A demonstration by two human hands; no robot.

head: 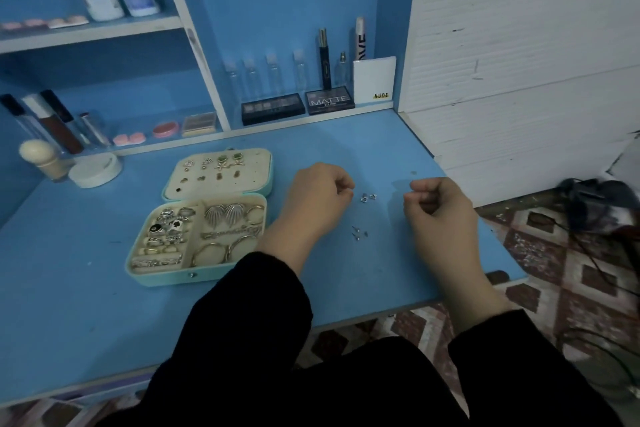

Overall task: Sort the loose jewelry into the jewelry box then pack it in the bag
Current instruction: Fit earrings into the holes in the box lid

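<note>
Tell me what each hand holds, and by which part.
Cannot be told. The left hand and right hand both have curled fingers, as if pinching, but anything held is too small to see.

The scene is dimly lit, and a cool blue cast is laid over everything. Only faint, soft shadows are thrown on the tabletop (346, 149). Straight shelf (90, 33) edges are bowed by the wide lens. Fine detail is smeared throughout: the loose jewelry (367, 198) is barely resolved, and the black sleeves (263, 305) are rendered as flat darkness.
</note>
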